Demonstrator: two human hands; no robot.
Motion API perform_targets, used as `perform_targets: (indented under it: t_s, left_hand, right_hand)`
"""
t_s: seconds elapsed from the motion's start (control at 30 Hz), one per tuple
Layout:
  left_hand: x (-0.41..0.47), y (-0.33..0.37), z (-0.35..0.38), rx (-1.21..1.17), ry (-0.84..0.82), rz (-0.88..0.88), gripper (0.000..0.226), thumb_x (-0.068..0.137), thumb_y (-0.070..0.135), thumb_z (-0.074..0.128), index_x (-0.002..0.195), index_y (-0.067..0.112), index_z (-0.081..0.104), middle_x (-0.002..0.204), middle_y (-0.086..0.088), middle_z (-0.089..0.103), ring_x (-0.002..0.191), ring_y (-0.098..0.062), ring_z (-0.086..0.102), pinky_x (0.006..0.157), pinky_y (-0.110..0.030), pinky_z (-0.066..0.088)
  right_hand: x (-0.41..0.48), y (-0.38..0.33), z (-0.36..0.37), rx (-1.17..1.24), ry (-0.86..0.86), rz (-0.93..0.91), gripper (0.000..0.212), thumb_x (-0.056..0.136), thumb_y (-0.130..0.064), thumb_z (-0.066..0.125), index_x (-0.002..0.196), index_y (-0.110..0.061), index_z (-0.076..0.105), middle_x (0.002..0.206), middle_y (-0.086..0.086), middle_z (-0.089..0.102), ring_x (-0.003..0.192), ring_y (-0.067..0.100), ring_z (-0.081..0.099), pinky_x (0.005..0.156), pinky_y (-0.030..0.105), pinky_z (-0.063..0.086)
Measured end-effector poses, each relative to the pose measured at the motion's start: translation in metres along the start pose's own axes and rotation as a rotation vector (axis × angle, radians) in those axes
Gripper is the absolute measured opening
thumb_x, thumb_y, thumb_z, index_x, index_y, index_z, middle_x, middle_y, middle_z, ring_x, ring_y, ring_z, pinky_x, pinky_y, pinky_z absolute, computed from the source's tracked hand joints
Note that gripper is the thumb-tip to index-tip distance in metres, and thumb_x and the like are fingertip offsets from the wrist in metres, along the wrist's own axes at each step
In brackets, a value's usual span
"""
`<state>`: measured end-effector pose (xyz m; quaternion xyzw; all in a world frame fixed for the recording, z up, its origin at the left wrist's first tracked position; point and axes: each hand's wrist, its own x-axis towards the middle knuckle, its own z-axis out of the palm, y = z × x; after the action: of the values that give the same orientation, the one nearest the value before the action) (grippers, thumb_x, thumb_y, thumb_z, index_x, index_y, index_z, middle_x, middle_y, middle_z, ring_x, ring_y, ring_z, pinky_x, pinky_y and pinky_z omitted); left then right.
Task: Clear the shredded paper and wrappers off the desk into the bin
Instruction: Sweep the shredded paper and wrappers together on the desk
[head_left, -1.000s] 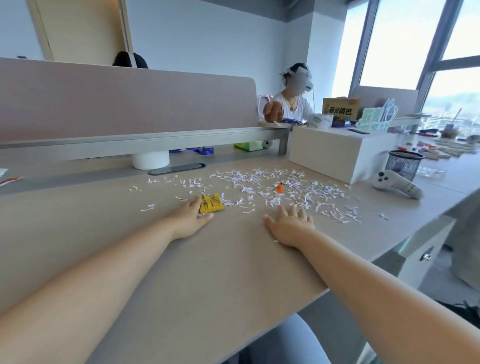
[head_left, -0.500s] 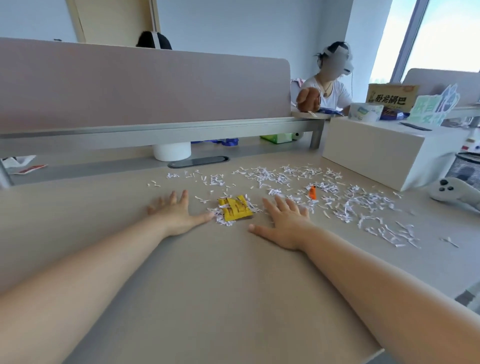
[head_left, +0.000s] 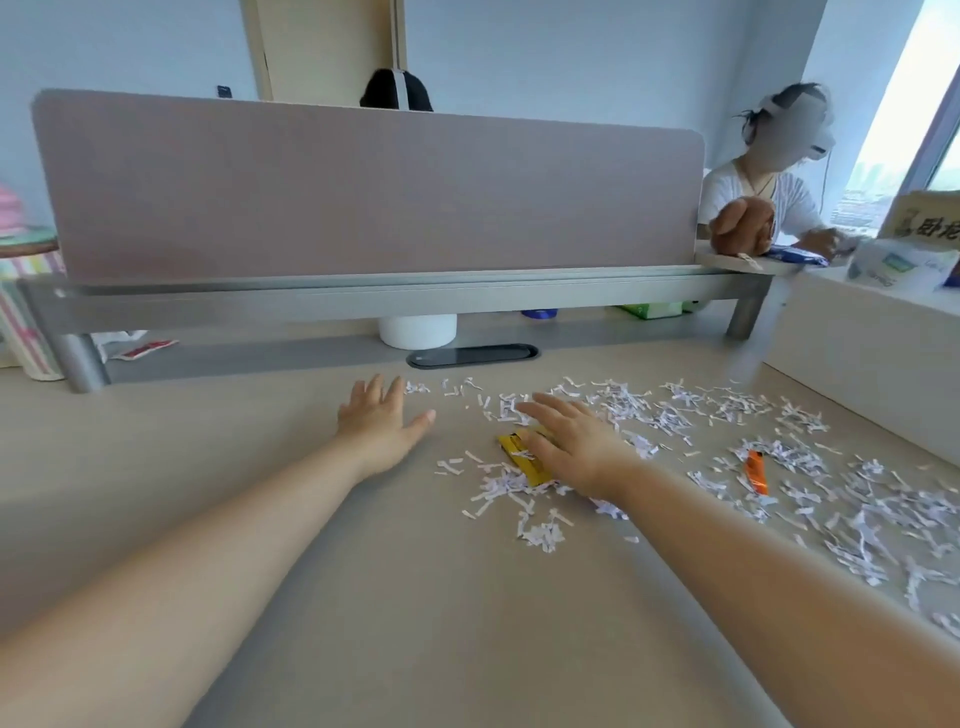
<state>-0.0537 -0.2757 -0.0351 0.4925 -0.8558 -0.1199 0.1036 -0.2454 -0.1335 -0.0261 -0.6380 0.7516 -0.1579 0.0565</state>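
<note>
Since a moment ago, the right hand (head_left: 566, 441), fingers spread flat, now covers the crumpled yellow foil wrapper (head_left: 522, 457) mid-desk amid white shredded paper strips (head_left: 675, 415), while the left hand (head_left: 376, 423) lies open nearer the back edge, so gathering has barely begun.

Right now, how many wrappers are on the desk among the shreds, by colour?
Yellow wrapper: 1, partly under the right hand
Orange wrapper: 1
Total: 2
</note>
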Motion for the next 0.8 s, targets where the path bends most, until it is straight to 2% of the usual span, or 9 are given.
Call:
perform_targets:
  t_s: [0.1, 0.2, 0.3, 0.43, 0.5, 0.57, 0.63, 0.7, 0.8]
  left_hand:
    - [0.015, -0.004, 0.005, 0.028, -0.102, 0.005, 0.07, 0.093, 0.052, 0.03, 0.147, 0.013, 0.01, 0.158, -0.01, 0.011, 0.146, -0.025, 0.009, 0.117, -0.038, 0.013]
    - [0.011, 0.005, 0.009, -0.062, -0.166, 0.212, 0.059, 0.095, 0.043, 0.037, 0.146, 0.019, 0.019, 0.157, -0.001, 0.017, 0.144, -0.017, 0.018, 0.114, -0.027, 0.017]
    - [0.022, 0.013, 0.011, -0.083, -0.125, 0.31, 0.061, 0.094, 0.043, 0.041, 0.146, 0.021, 0.018, 0.157, -0.002, 0.014, 0.145, -0.017, 0.012, 0.117, -0.03, 0.013]
    - [0.063, 0.01, 0.011, 0.057, -0.039, 0.088, 0.07, 0.093, 0.053, 0.03, 0.148, 0.016, 0.007, 0.159, -0.008, 0.0, 0.147, -0.025, -0.002, 0.118, -0.044, 0.009]
    - [0.074, 0.01, 0.012, 0.101, -0.096, 0.04, 0.071, 0.092, 0.057, 0.027, 0.147, 0.015, 0.012, 0.158, -0.009, 0.007, 0.146, -0.026, 0.006, 0.117, -0.044, 0.014]
    - [0.073, 0.017, 0.015, 0.008, -0.185, 0.157, 0.065, 0.094, 0.051, 0.032, 0.146, 0.013, 0.02, 0.157, -0.007, 0.018, 0.144, -0.022, 0.019, 0.115, -0.035, 0.019]
    - [0.067, 0.024, 0.02, -0.103, -0.244, 0.282, 0.061, 0.095, 0.044, 0.037, 0.146, 0.016, 0.019, 0.155, -0.003, 0.023, 0.14, -0.018, 0.029, 0.113, -0.029, 0.023]
    - [0.065, 0.026, 0.021, -0.192, -0.233, 0.352, 0.059, 0.096, 0.039, 0.039, 0.147, 0.019, 0.018, 0.156, -0.001, 0.023, 0.14, -0.017, 0.03, 0.113, -0.027, 0.022]
    - [0.075, 0.029, 0.02, -0.178, -0.151, 0.342, 0.062, 0.096, 0.037, 0.038, 0.148, 0.016, 0.01, 0.159, 0.0, 0.007, 0.146, -0.015, 0.007, 0.117, -0.03, 0.01]
  right_hand:
    - [0.013, -0.008, 0.006, -0.008, -0.169, -0.075, 0.046, 0.096, -0.041, 0.032, 0.139, -0.025, 0.036, 0.152, 0.0, 0.029, 0.14, 0.018, 0.025, 0.117, 0.036, 0.019]
    - [0.02, -0.002, 0.002, 0.173, -0.019, 0.006, 0.032, 0.092, -0.036, 0.042, 0.108, -0.019, 0.064, 0.12, 0.004, 0.063, 0.107, 0.02, 0.057, 0.097, 0.036, 0.046]
    - [0.032, 0.007, -0.005, 0.273, 0.15, 0.075, 0.027, 0.091, -0.033, 0.045, 0.101, -0.02, 0.067, 0.101, 0.0, 0.066, 0.093, 0.019, 0.06, 0.084, 0.037, 0.052]
    - [0.052, 0.033, -0.002, 0.22, 0.223, 0.148, 0.027, 0.092, -0.028, 0.045, 0.11, -0.02, 0.063, 0.119, 0.004, 0.063, 0.11, 0.021, 0.055, 0.094, 0.036, 0.046]
    - [0.058, 0.05, 0.001, 0.162, 0.181, 0.195, 0.031, 0.092, -0.028, 0.044, 0.119, -0.019, 0.057, 0.131, 0.003, 0.055, 0.122, 0.022, 0.047, 0.103, 0.037, 0.039]
    - [0.062, 0.066, -0.001, 0.126, 0.205, 0.227, 0.032, 0.092, -0.026, 0.045, 0.121, -0.018, 0.056, 0.134, 0.003, 0.054, 0.123, 0.023, 0.046, 0.102, 0.036, 0.038]
    - [0.069, 0.078, -0.009, 0.112, 0.342, 0.281, 0.029, 0.09, -0.022, 0.046, 0.116, -0.017, 0.059, 0.127, 0.007, 0.059, 0.113, 0.027, 0.053, 0.092, 0.035, 0.044]
    - [0.083, 0.092, -0.016, 0.073, 0.4, 0.323, 0.031, 0.089, -0.022, 0.045, 0.116, -0.016, 0.058, 0.126, 0.009, 0.059, 0.11, 0.029, 0.055, 0.089, 0.036, 0.046]
    - [0.103, 0.107, -0.016, 0.0, 0.096, 0.348, 0.045, 0.095, -0.031, 0.035, 0.138, -0.02, 0.036, 0.151, 0.007, 0.032, 0.138, 0.027, 0.029, 0.113, 0.042, 0.026]
